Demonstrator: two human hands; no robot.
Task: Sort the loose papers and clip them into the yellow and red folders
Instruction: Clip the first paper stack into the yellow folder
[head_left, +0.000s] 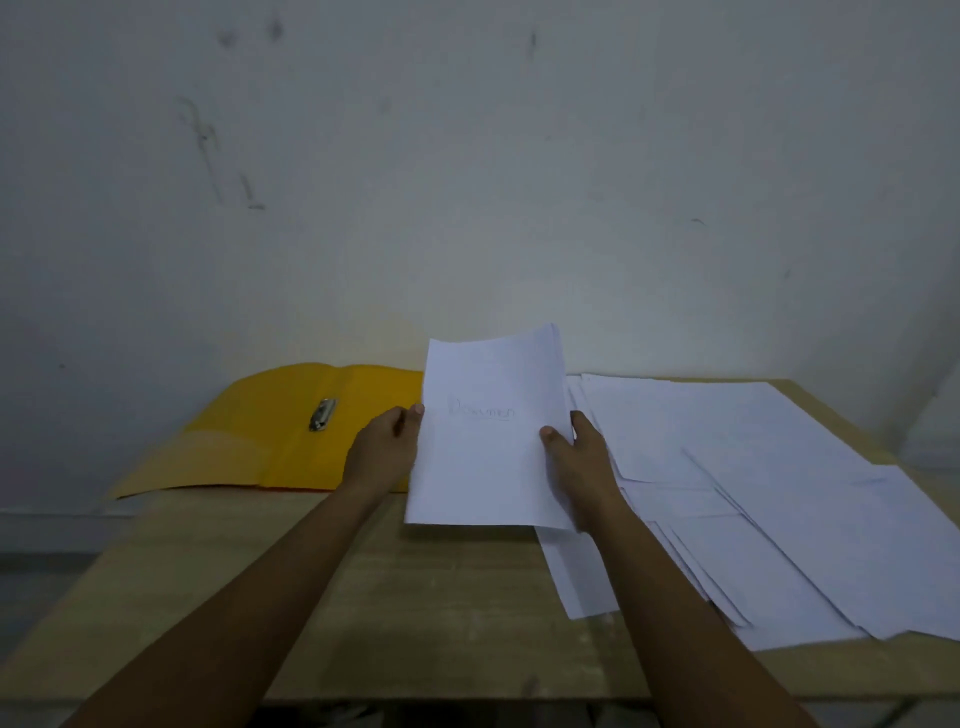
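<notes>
Left hand (385, 451) and right hand (581, 464) pinch a paper stack (485, 467) (its faint heading unreadable).

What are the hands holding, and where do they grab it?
Both hands hold a small stack of papers upright above the table: the left hand pinches its left edge, the right hand its right edge.
</notes>
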